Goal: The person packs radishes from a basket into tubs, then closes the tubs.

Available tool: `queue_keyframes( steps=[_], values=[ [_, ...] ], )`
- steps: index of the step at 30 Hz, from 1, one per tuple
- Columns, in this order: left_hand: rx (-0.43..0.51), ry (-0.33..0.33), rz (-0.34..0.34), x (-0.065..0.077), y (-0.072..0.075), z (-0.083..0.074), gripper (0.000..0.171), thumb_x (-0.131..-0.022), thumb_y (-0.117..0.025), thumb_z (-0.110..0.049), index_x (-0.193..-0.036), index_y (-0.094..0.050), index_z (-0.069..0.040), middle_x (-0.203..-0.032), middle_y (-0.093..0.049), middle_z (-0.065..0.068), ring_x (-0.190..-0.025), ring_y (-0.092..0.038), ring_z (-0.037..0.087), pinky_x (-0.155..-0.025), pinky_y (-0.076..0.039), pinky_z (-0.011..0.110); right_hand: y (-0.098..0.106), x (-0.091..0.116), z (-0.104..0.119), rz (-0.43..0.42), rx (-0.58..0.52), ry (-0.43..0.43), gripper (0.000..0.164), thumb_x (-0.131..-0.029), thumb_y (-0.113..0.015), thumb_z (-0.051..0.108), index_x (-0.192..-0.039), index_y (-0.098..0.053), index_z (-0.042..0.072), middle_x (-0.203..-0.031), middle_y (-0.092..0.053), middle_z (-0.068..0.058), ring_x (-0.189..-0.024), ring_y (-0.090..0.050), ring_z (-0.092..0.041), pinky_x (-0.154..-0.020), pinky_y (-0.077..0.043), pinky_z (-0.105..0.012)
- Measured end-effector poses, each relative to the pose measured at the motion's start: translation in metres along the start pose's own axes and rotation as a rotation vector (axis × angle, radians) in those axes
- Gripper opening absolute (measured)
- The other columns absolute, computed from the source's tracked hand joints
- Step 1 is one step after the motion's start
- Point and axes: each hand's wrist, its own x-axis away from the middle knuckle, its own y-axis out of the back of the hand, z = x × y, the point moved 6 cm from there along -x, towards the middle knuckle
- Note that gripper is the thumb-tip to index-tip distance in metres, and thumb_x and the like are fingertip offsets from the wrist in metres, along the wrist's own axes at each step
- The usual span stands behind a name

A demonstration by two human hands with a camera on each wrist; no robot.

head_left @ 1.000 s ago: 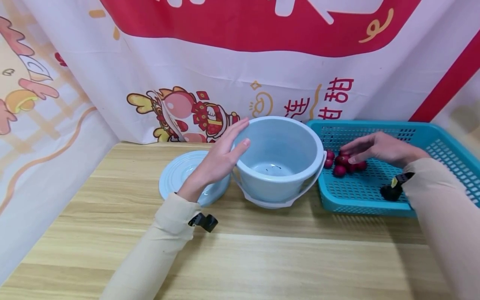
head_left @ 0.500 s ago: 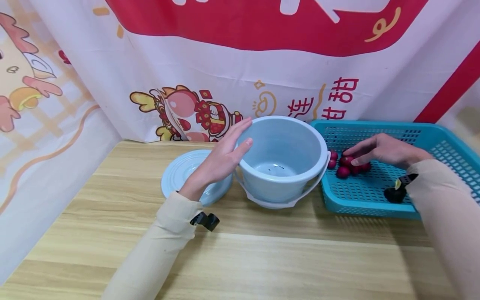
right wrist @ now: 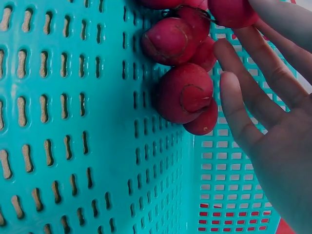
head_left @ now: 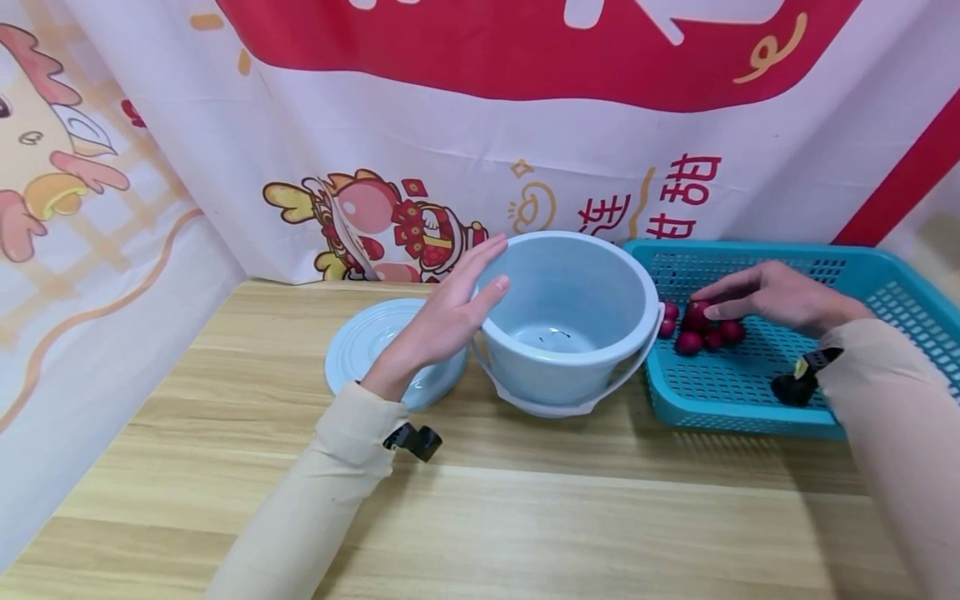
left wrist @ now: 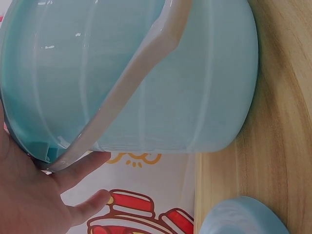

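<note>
A light-blue bucket (head_left: 562, 375) with a bail handle (left wrist: 126, 92) stands upright on the table, its inside showing dark marks on the floor. My left hand (head_left: 453, 317) rests against the bucket's left rim with fingers extended. In a teal basket (head_left: 738, 421) to the right lies a cluster of round red radishes (head_left: 690, 342). My right hand (head_left: 787, 296) reaches over the basket and pinches one radish (right wrist: 234, 12) between thumb and fingers, lifted a little over the others. Several more radishes (right wrist: 183, 95) sit beside its fingers in the right wrist view.
A round light-blue lid (head_left: 367, 333) lies on the wooden table (head_left: 487, 533) left of the bucket, beneath the left wrist. A printed cloth (head_left: 420, 133) hangs behind, close to the bucket and the basket. The basket's near wall stands beside the bucket.
The right hand's thumb and fingers have closed on a radish and raised it slightly from the cluster. The left hand stays at the bucket rim. The view has shifted slightly.
</note>
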Motion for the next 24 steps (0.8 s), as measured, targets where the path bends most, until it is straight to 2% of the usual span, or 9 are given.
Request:
queue_keyframes(
  steps=[5,11,17,24],
  values=[
    [0.011,0.0,0.006,-0.001,0.0,0.0,0.063,-0.112,-0.042,-0.039,-0.169,-0.029,-0.017,-0.179,-0.019,-0.002,-0.167,-0.016,0.018,-0.133,-0.021,0.06,0.003,0.003,0.001,-0.016,-0.038,-0.012,0.069,-0.095,-0.076,0.049,-0.153,-0.058,0.016,-0.162,-0.044,-0.025,-0.146,-0.031,-0.051,-0.098,-0.052,-0.069],
    [0.013,0.01,0.005,0.002,0.001,0.001,0.063,-0.112,-0.043,-0.039,-0.169,-0.029,-0.018,-0.179,-0.019,-0.007,-0.166,-0.016,0.017,-0.133,-0.021,0.06,0.004,0.003,0.004,-0.039,-0.07,-0.005,0.071,-0.097,-0.075,0.046,-0.157,-0.053,0.015,-0.161,-0.044,-0.024,-0.145,-0.033,-0.05,-0.099,-0.055,-0.068],
    [0.011,0.01,-0.002,0.003,0.002,0.002,0.063,-0.112,-0.043,-0.038,-0.169,-0.029,-0.017,-0.179,-0.019,-0.007,-0.166,-0.016,0.017,-0.133,-0.021,0.059,0.005,0.003,0.01,-0.059,-0.061,0.005,0.077,-0.097,-0.074,0.049,-0.162,-0.045,0.021,-0.165,-0.039,-0.022,-0.149,-0.028,-0.052,-0.1,-0.053,-0.072],
    [0.004,0.003,0.012,0.002,0.002,0.0,0.065,-0.111,-0.043,-0.041,-0.17,-0.027,-0.018,-0.179,-0.017,-0.007,-0.167,-0.014,0.016,-0.134,-0.018,0.057,0.01,0.009,0.021,-0.086,-0.046,-0.014,0.083,-0.093,-0.074,0.06,-0.163,-0.043,0.027,-0.166,-0.038,-0.022,-0.149,-0.029,-0.052,-0.096,-0.059,-0.064]
  ],
)
